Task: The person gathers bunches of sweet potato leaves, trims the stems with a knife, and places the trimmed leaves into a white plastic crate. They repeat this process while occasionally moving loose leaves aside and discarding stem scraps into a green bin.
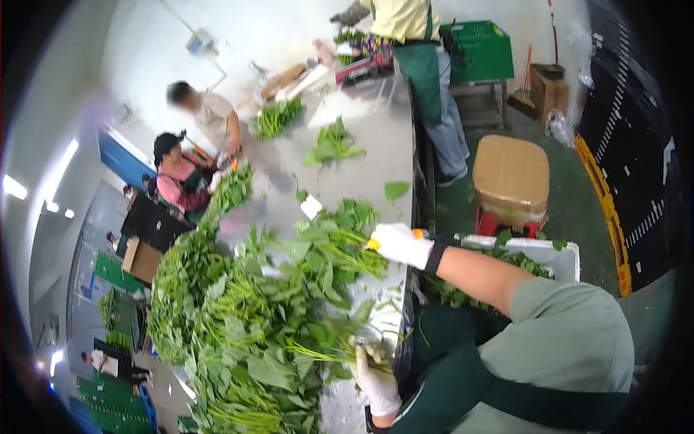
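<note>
My right hand (pixel 403 246), in a white glove with a dark wristband, is closed around an orange-handled tool (pixel 374 244). Orange shows at both ends of the fist, beside a bunch of leafy greens (pixel 338 235) on the metal table. What kind of tool it is, I cannot tell. Lower down, my left hand (pixel 377 383), also gloved in white, grips the stems of some leafy greens (pixel 318 352), their leaves pointing toward the pile. A large heap of the same greens (pixel 238 311) covers the table in front of both hands.
The metal table (pixel 278 181) carries a loose bunch (pixel 334 145) and a white tag (pixel 311 207). A white bin with greens (pixel 571 260) stands beside me, near a taped carton (pixel 511 173). Co-workers (pixel 184 173) stand along the table; another person (pixel 423 65) is at its far end.
</note>
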Tool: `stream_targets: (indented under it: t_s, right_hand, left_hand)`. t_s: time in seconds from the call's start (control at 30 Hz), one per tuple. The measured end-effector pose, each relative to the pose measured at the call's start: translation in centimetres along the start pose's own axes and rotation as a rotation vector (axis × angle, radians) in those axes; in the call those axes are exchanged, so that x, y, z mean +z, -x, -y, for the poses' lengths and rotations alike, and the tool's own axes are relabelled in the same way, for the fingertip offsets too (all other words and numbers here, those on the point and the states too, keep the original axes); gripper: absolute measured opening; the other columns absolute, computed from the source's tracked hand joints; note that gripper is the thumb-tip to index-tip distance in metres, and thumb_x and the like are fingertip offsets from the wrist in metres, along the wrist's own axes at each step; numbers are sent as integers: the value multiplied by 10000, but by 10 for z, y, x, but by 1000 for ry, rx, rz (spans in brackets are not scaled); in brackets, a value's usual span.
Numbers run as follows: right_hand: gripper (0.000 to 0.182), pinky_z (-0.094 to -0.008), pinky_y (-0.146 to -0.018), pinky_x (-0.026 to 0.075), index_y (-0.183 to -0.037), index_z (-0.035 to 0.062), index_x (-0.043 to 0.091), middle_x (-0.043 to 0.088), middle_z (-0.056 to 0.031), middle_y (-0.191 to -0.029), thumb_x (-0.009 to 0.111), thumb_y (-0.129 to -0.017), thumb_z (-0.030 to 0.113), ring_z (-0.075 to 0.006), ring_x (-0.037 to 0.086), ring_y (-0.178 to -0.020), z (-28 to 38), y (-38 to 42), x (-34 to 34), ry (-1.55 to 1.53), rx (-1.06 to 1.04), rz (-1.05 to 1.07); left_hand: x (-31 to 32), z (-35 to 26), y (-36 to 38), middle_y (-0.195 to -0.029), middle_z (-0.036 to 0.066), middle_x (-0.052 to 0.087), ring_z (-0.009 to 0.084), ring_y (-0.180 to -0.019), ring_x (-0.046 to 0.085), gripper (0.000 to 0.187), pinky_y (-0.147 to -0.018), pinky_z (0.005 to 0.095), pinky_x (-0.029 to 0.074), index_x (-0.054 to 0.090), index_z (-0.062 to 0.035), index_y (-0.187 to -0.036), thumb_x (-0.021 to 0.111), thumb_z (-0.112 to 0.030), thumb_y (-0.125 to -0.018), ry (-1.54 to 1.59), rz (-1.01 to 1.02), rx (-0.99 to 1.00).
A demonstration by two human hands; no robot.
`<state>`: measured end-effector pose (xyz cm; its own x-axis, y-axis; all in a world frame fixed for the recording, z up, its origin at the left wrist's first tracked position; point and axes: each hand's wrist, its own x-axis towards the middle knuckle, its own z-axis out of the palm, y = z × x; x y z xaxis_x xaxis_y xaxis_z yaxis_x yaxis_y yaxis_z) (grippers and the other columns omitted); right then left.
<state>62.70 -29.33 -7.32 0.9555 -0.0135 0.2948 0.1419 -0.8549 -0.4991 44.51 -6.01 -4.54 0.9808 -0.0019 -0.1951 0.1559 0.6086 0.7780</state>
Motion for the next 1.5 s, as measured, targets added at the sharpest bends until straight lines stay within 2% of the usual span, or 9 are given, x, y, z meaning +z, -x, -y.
stream_targets:
  t_s: [0.17,0.23,0.37,0.6,0.8,0.93,1.1,1.27,1.5]
  right_hand:
    - [203,-423,-585,503,-765,59,683,676,-138,-700,599,-835,231,-300,659,-624,3,-19,-36,-168,31,-92]
    - [234,-301,-461,415,-748,36,671,647,-60,-586,659,-861,240,-120,548,-469,3,-24,-49,-702,110,29]
    - [208,-208,-467,351,-968,15,628,607,-4,-700,644,-893,209,-48,445,-517,45,11,-92,-1143,235,83]
    - [194,-206,-483,361,-932,32,592,564,22,-704,683,-856,185,-36,461,-553,38,59,-42,-1118,292,453]
    - [204,-268,-675,458,-909,14,571,562,-18,-756,711,-825,137,-91,523,-727,58,106,-22,-919,54,375]
    - [225,-302,-679,466,-911,10,575,582,-104,-755,700,-826,177,-131,545,-712,66,124,-33,-726,-54,414]
    - [204,-303,-679,473,-931,6,563,589,-107,-748,679,-851,154,-128,543,-705,52,132,-49,-938,423,119]
    - [263,-418,-755,498,-1022,71,564,615,-135,-978,652,-819,212,-357,620,-900,2,154,-68,-86,132,-60]
    - [240,-426,-688,517,-1016,72,559,626,-152,-909,613,-783,89,-370,634,-810,59,174,-62,-433,5,99]
  left_hand:
    - [-22,14,-26,-738,-20,462,92,-591,399,168,-619,251,351,549,-52,-1093,523,-154,-962,335,174,-536]
    - [-23,16,-24,-698,-13,432,88,-558,370,124,-587,250,329,551,-48,-1005,500,-158,-979,465,256,-658]
    - [-17,18,-18,-587,-20,375,88,-497,331,219,-542,250,312,533,-76,-926,434,-244,-1024,468,227,-348]
    - [11,8,-14,-643,-38,449,90,-541,355,256,-583,257,316,543,-127,-987,425,-351,-1025,210,35,-46]
    - [15,19,-34,-973,4,598,25,-650,451,291,-518,172,350,555,-29,-1214,578,-183,-967,80,-13,-148]
    - [12,30,-43,-899,12,609,30,-546,417,221,-468,175,326,567,-9,-1143,574,-130,-959,-23,136,-181]
    - [14,29,-46,-901,15,610,30,-602,446,148,-499,169,341,572,-48,-1077,587,-129,-953,22,47,-125]
    - [26,22,-42,-923,46,604,92,-683,512,129,-609,210,422,554,-51,-1062,592,-61,-939,129,54,-80]
    - [39,35,-34,-908,45,608,116,-739,568,148,-657,232,453,558,-51,-1036,606,5,-907,-102,41,41]
